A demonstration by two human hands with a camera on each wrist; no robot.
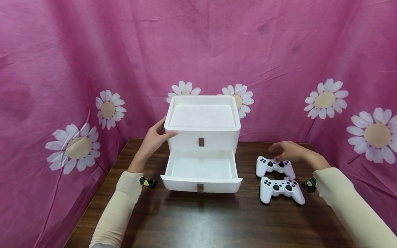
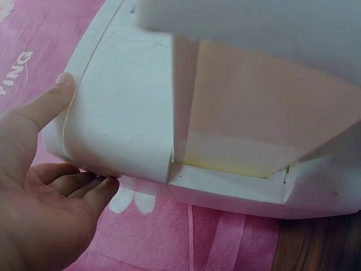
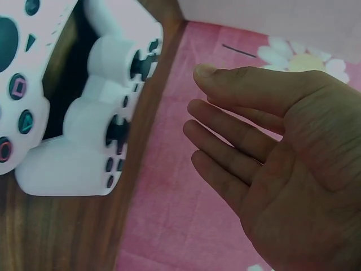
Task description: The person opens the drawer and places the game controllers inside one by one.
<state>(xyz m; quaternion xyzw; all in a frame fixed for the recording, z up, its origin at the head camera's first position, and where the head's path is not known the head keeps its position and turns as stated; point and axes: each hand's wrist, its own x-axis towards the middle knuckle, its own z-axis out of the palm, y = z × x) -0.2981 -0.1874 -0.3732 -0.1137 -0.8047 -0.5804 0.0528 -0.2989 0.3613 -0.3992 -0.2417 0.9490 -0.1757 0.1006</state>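
A white two-drawer storage box (image 1: 218, 139) stands on the table, with a shallow tray-like top and brown tabs on its drawers. Its lower drawer (image 1: 220, 187) is pulled out and holds nothing; the upper one is closed. My left hand (image 1: 153, 138) grips the box's left front corner, thumb on the front near the top rim, fingers along the side. To the right lie two white game controllers, a far one (image 1: 263, 166) and a near one (image 1: 267, 189). Over the far controller hovers my right hand (image 1: 291, 151), fingers loosely bent; the right wrist view shows nothing in it.
The dark wooden table (image 1: 198, 220) carries everything. Pink cloth (image 1: 198, 48) with white daisies hangs close behind and along both sides. A dark wrist camera (image 1: 148, 182) sits on the left sleeve and another camera (image 1: 309, 185) on the right.
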